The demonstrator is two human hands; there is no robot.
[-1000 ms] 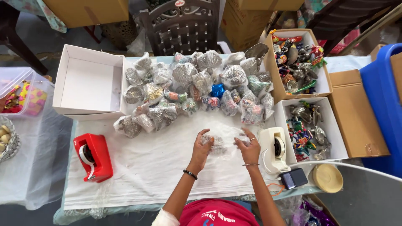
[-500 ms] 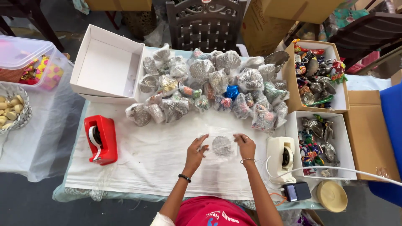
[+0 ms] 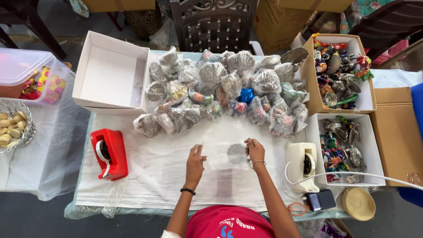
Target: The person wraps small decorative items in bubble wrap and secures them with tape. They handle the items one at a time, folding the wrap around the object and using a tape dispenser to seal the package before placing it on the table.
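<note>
Fingers of the right hand are curled down and pinched on the edge of a small silvery ornament that sits inside a clear plastic bag. The left hand is half open, fingers spread and tips resting on the bag's other edge, pressing it flat rather than gripping it. Bag and ornament lie on the white cloth in the middle of the table, just in front of the person, between the two hands.

From this one overhead view, the rest is laid out around them. A heap of wrapped ornaments runs across the far side of the cloth, well clear of the hands. An open white box stands at the far left. A red tape dispenser sits near the left hand, and a white tape dispenser just beside the right one. Two boxes of unwrapped painted figures stand at the right edge.

To my eye the wrapping goes best if the left hand keeps the plastic taut against the cloth while the right seats the ornament fully inside, away from the opening. Loose plastic folded snugly around it should give a neat packet. The white dispenser is the closer one for the right hand, so tape can likely be drawn without letting go of the fold.
</note>
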